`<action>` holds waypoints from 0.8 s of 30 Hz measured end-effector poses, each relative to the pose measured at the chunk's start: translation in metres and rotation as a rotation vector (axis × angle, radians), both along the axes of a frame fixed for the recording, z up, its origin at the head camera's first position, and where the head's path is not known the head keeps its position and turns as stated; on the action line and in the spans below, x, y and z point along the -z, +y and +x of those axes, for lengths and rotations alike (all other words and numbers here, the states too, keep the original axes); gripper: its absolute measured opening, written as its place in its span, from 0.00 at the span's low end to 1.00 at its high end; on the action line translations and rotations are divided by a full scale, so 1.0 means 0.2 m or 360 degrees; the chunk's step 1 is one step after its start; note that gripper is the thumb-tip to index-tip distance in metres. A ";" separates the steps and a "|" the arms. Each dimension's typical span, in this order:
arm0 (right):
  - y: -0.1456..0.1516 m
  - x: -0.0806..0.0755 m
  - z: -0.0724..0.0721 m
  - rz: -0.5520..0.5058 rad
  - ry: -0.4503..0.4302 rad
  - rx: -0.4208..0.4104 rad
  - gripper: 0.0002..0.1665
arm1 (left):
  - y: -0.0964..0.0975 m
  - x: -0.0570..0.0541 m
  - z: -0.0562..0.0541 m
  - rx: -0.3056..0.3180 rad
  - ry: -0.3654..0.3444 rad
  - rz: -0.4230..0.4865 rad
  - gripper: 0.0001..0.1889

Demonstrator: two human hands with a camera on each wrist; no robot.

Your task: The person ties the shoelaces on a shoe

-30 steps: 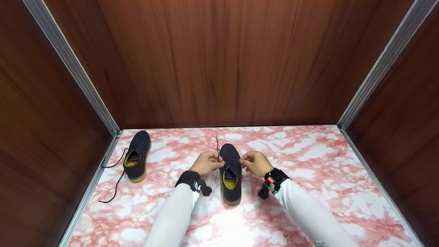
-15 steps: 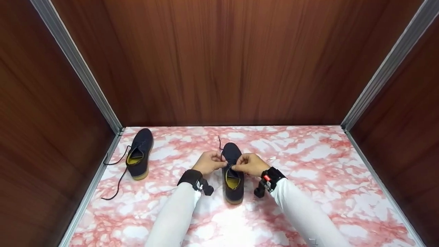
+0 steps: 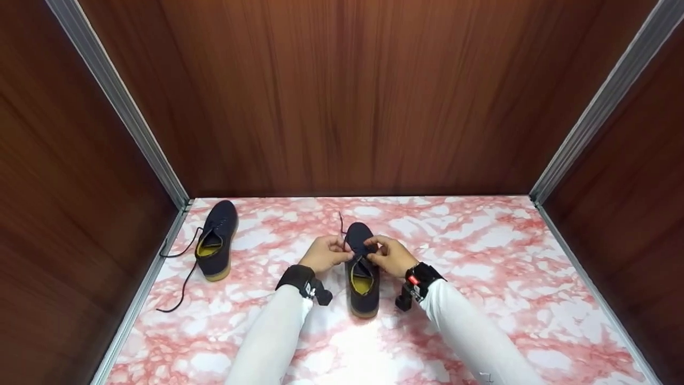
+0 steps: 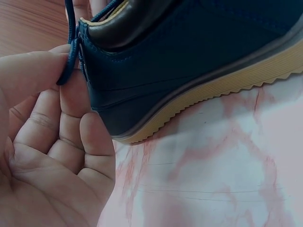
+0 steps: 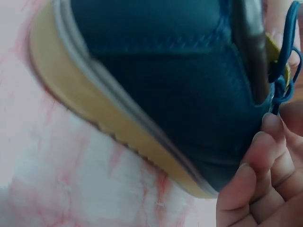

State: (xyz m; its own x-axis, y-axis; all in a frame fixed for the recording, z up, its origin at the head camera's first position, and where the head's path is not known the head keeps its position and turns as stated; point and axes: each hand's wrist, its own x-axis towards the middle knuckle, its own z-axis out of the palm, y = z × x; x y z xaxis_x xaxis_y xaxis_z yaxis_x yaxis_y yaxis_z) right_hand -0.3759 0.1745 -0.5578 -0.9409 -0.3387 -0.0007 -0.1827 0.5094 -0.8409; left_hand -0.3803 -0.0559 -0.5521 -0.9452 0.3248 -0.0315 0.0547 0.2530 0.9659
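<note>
A dark navy shoe (image 3: 362,299) with a yellow lining and tan sole stands upright, toe pointing away, between both hands. Its blue shoelace (image 4: 72,61) is pinched between thumb and forefinger of my left hand (image 3: 325,253), at the lacing's left side. From the right, my right hand (image 3: 394,256) reaches over the lacing, thumb and forefinger slightly apart in the head view. In the right wrist view, its curled fingers (image 5: 258,151) lie against the shoe's side, thumb near a lace loop (image 5: 286,90). Whether it holds lace is hidden. One lace end extends beyond the toe.
A matching navy shoe (image 3: 215,240) stands at the far left, its long loose lace (image 3: 184,289) trailing left. Beneath everything is a red-and-white marbled surface (image 3: 470,310). Brown wood-grain panels (image 3: 342,107) with grey metal corner strips rise at the back and both sides.
My right hand has moved left from the shoe's right edge to above the lacing, then its forefinger has spread from the thumb. The left hand stays at the lace.
</note>
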 end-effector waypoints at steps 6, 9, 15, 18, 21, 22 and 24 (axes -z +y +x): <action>-0.01 0.02 -0.01 0.0140 0.0274 0.0034 0.15 | 0.00 0.02 -0.01 -0.0009 0.0003 -0.0006 0.08; -0.02 0.03 -0.01 0.0173 0.0430 0.0071 0.10 | 0.00 0.03 -0.01 -0.0008 0.0008 -0.0012 0.08; -0.04 0.04 -0.03 0.0293 0.0530 0.0066 0.03 | 0.00 0.02 -0.01 -0.0014 -0.0021 -0.0004 0.07; -0.04 0.04 -0.03 0.0366 0.0479 0.0035 0.05 | 0.00 0.02 -0.01 -0.0011 -0.0030 -0.0010 0.07; -0.03 0.03 -0.04 0.0423 0.0427 0.0014 0.07 | 0.00 0.02 -0.01 -0.0010 -0.0033 -0.0010 0.06; -0.03 0.03 -0.04 0.0438 0.0409 0.0011 0.07 | 0.00 0.02 -0.01 -0.0013 -0.0034 -0.0010 0.07; -0.02 0.02 -0.04 0.0455 0.0366 0.0006 0.08 | 0.01 0.03 -0.01 -0.0014 -0.0038 0.0000 0.07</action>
State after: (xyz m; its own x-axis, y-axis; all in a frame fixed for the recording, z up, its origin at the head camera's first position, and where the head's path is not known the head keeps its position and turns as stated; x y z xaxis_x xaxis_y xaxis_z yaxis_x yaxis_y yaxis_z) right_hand -0.3842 0.1696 -0.5620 -0.9288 -0.3517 0.1168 -0.3479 0.7192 -0.6015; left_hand -0.3822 -0.0548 -0.5573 -0.9470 0.3166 -0.0541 0.0294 0.2532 0.9670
